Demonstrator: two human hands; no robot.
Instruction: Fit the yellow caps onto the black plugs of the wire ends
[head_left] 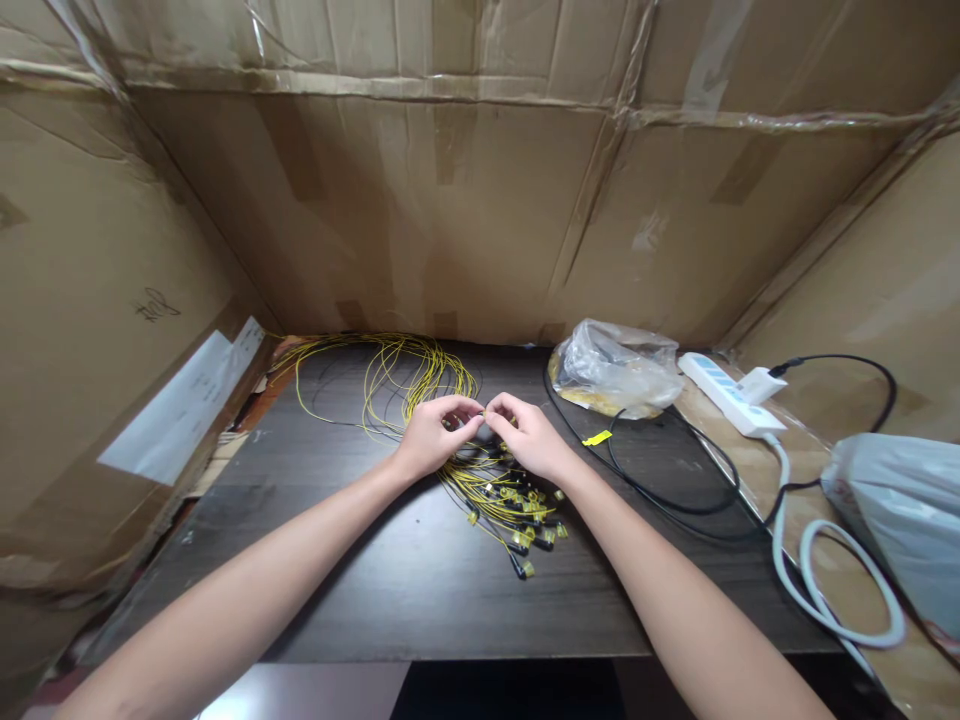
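My left hand [437, 434] and my right hand [525, 436] meet at the fingertips over the middle of the table. Both are closed in a pinch on something small between them, too small to make out. Beneath and behind them spreads a bundle of thin yellow wires [431, 375], running from the back left of the table. The near ends of the wires fan out below my right hand, with several black connectors [517, 566] and clear yellowish caps [523, 538]. A silvery round shape between the hands is partly hidden.
Tall cardboard walls [390, 210] enclose the dark wooden table [352, 590] on three sides. A clear plastic bag [619, 365] lies at the back right. Black cable [675, 505] with a yellow tag [597, 438] loops near a white power strip [731, 395]. Another pale bag [900, 510] sits far right.
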